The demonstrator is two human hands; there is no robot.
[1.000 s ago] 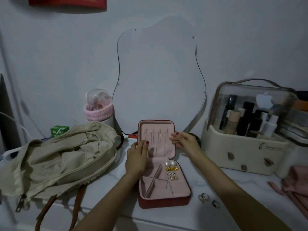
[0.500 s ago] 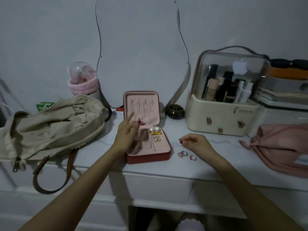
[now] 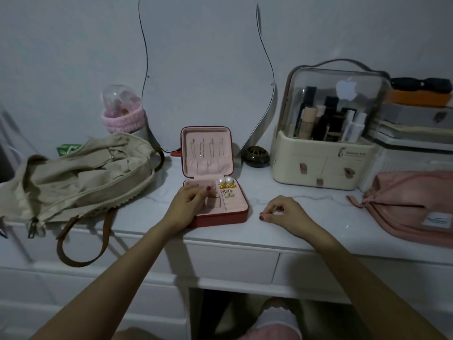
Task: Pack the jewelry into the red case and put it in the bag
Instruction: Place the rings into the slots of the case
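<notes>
The red case (image 3: 220,216) lies open on the white dresser top, its pink-lined lid (image 3: 207,165) standing upright with several pins in it. Pearl earrings (image 3: 225,180) and small gold studs (image 3: 227,191) sit in its right compartments. My left hand (image 3: 187,204) rests on the case's left side, fingers laid over the tray. My right hand (image 3: 286,212) is on the table just right of the case, its fingers curled and pinching down where the rings lay; the rings are hidden under it. The beige bag (image 3: 81,177) lies slumped at left.
A cream makeup organiser (image 3: 321,165) with a clear dome stands at the back right, and a pink pouch (image 3: 411,204) lies at the far right. A small dark round pot (image 3: 256,155) sits behind the case. A curvy mirror (image 3: 203,69) leans on the wall.
My right hand came off the lid, dropped to the table and has closed over the rings. My left hand slid down from the lid onto the tray. The view pulled back.
</notes>
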